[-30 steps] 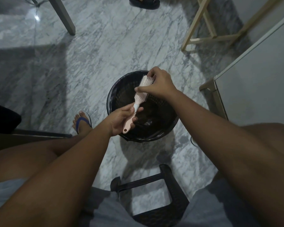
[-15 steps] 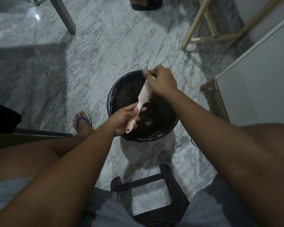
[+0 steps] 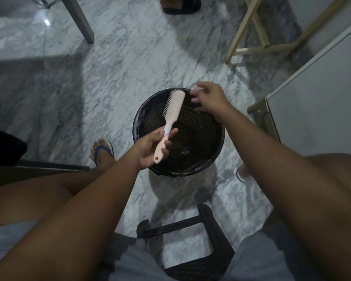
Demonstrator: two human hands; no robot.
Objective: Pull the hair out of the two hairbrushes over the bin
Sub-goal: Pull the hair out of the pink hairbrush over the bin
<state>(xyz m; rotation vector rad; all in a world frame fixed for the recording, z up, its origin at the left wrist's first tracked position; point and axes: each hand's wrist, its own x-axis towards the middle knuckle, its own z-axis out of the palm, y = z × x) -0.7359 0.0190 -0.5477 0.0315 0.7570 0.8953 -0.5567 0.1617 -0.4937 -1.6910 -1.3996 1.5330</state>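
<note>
Left hand fingers wrap the pale pink plastic hairbrush handle; right hand fingers, loosely curled, hover beside its head, above the round black bin.

Round black mesh plastic bin mouth open below, pale pink plastic hairbrush slanting across its left half, bare marble floor around, dark plastic stool near.

left hand closed in grip, palm up; right hand extended forward, fingers loosely curled, blurred.
</note>
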